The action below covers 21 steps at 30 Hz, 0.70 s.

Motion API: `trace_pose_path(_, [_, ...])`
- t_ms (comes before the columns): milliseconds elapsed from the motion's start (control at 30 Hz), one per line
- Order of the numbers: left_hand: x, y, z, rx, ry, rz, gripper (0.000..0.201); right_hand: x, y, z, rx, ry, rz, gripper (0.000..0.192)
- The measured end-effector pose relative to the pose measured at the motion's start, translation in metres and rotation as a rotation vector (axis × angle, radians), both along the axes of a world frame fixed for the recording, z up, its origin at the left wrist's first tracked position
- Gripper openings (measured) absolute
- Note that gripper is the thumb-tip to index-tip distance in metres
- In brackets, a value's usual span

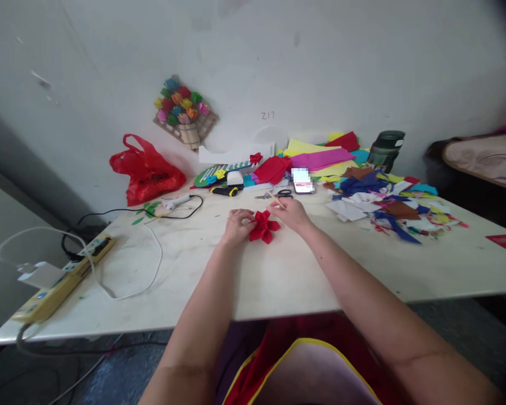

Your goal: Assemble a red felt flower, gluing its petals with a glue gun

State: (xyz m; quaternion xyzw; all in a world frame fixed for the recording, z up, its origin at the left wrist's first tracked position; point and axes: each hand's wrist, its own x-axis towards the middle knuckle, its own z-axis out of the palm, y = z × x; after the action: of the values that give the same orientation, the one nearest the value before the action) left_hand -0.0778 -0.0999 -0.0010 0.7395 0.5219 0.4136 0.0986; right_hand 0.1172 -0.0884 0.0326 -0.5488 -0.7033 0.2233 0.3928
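Note:
A red paper flower [265, 229] with several pointed petals is at the middle of the white table. My left hand [238, 226] is closed on the flower's left edge, its fingertips pinching a petal. Just right of the flower, my right hand [293, 215] pinches a thin wooden stick [275, 198] that slants up to the left. Fingertips of that hand are close to the upper petals; whether they touch them I cannot tell. Behind the stick lie dark-handled scissors [284, 194]. A yellow and black utility knife [224, 192] rests farther back on the left.
A phone [302, 181] stands behind my right hand. Paper and cloth-like scraps [388, 205] heap on the right near a green bottle [387, 151]. Left are a red plastic bag [152, 174], a glue gun [177, 201], green leaf cutouts [147, 210], a power strip [67, 281] and loose cables.

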Motion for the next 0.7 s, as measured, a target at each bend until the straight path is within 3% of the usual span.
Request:
trace_pose_path(133, [0.002,0.002,-0.002,-0.002,0.008,-0.019,0.004,-0.003,0.009,0.014,-0.057,-0.165,0.115,0.028])
trace_pose_path(300, [0.003,0.003,-0.003,-0.017,-0.017,-0.01,0.003,-0.01,0.015,0.016,-0.068,-0.364,0.131,0.017])
trace_pose_path(500, [0.009,-0.004,0.001,-0.095,-0.054,0.081,0.014,-0.019,0.012,0.009,-0.047,-0.366,0.098,0.018])
trace_pose_path(700, [0.011,-0.003,0.0,0.005,-0.178,0.029,0.009,-0.019,0.014,0.004,-0.047,-0.282,0.129,0.029])
